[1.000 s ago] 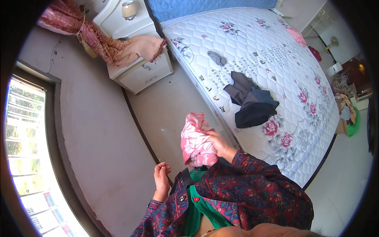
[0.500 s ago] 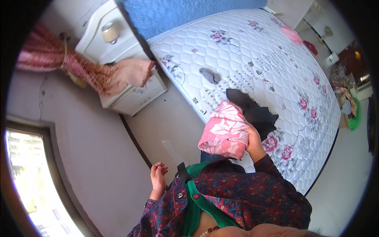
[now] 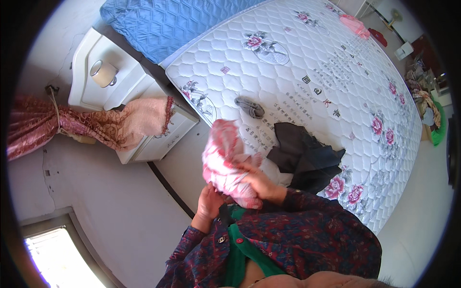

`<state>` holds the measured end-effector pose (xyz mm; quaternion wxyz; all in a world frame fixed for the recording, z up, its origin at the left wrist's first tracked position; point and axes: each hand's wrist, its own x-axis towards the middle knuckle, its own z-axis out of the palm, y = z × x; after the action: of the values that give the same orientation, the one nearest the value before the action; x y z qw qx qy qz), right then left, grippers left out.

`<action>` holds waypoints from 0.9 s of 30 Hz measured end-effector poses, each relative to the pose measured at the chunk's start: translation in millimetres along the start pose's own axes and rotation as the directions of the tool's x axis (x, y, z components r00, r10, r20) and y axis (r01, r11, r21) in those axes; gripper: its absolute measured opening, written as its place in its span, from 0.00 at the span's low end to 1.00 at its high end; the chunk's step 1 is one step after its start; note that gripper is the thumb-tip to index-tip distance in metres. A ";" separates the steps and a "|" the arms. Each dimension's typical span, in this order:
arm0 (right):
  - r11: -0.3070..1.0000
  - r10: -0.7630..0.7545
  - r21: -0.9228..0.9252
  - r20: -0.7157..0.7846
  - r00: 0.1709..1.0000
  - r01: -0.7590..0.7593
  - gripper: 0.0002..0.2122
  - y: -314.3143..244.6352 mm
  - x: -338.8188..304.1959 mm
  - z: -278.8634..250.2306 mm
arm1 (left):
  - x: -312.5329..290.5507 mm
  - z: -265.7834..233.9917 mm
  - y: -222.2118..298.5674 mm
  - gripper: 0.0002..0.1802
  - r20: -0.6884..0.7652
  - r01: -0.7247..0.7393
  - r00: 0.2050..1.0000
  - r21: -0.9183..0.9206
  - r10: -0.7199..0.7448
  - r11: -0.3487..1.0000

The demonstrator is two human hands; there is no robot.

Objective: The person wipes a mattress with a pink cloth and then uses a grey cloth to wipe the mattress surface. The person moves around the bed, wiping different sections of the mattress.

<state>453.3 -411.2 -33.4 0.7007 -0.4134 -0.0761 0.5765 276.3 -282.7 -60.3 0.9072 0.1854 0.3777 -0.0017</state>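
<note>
Bunched in front of my chest is a pink and white patterned towel [image 3: 222, 153], smeared a little by motion. My right hand [image 3: 263, 183] is closed round its right side. At the towel's lower left edge my left hand [image 3: 209, 202] has its fingers closed on the cloth, fingertips partly hidden. On the mattress [image 3: 331, 31], just beyond my right hand, lies a crumpled dark garment [image 3: 305, 156]. A small rolled grey cloth, perhaps a pair of socks [image 3: 249, 107], rests farther up, near the mattress's left edge.
Left of the bed stands a white bedside cabinet [image 3: 165, 139] with a small lamp [image 3: 103, 73]. A tied pink curtain [image 3: 91, 126] drapes across it. The blue padded headboard [image 3: 168, 29] is at the back. A pink cloth [image 3: 354, 26] lies at the mattress's far right.
The towel has moved left in my right hand and now hangs more upright and bunched. My left hand has come up to its edge and closed there. The view has shifted.
</note>
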 end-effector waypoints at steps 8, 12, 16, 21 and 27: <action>0.977 -0.012 -0.209 0.121 0.993 0.038 0.22 6.4 74.7 -25.9 | 89.3 -10.9 49.7 0.26 -0.049 -0.030 0.999 -0.215 0.020 0.976; 0.964 0.012 -0.267 0.069 0.998 0.007 0.25 -8.2 119.1 -36.4 | 144.6 -12.4 104.8 0.27 -0.106 -0.088 0.992 -0.143 0.073 0.986; 0.980 0.014 -0.195 -0.032 0.999 -0.021 0.27 -11.0 159.4 -42.9 | 202.9 0.4 174.8 0.34 -0.150 -0.211 0.961 0.156 0.234 0.965; 0.823 0.223 -0.505 -0.137 0.965 -0.262 0.24 -18.1 200.6 -72.6 | 267.4 2.2 246.0 0.39 -0.036 -0.149 0.985 0.306 0.168 0.940; 0.216 -0.439 -0.891 -0.453 0.776 -0.399 0.21 -35.9 261.8 -172.2 | 327.8 7.6 292.5 0.39 -0.047 -0.057 0.996 0.328 0.077 0.943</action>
<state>665.3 -267.6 -217.7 0.2683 -0.9216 -0.1860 0.2101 557.5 32.0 -182.1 0.8521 0.3455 0.3921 -0.0278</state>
